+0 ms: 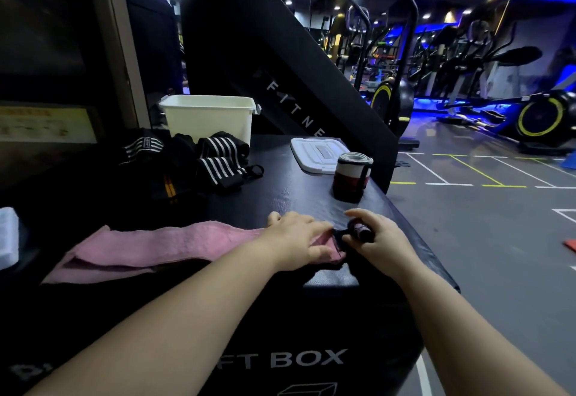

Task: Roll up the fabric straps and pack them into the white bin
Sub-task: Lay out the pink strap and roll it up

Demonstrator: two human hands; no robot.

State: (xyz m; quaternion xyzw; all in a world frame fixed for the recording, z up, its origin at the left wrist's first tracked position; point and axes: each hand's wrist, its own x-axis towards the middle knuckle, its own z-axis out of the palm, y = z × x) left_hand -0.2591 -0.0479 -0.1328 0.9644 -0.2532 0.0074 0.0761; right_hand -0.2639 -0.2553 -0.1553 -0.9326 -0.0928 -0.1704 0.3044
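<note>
Black padded box [280,183] under both hands. Long pink fabric strap [140,249] runs leftward from under left hand [296,240], whose fingers press flat on it. White plastic bin [208,118] far beyond left hand, black white-striped strap pile [215,159] in front of it. Right hand [378,241] pinches small dark roll [361,231] at strap end.

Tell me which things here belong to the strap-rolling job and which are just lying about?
Job: pink strap, gripped at its rolled end by the right hand, left hand resting on it; finished roll; pile of striped straps; white bin.
Lying about: bin lid; white cloth at the left edge; exercise bikes behind.
</note>
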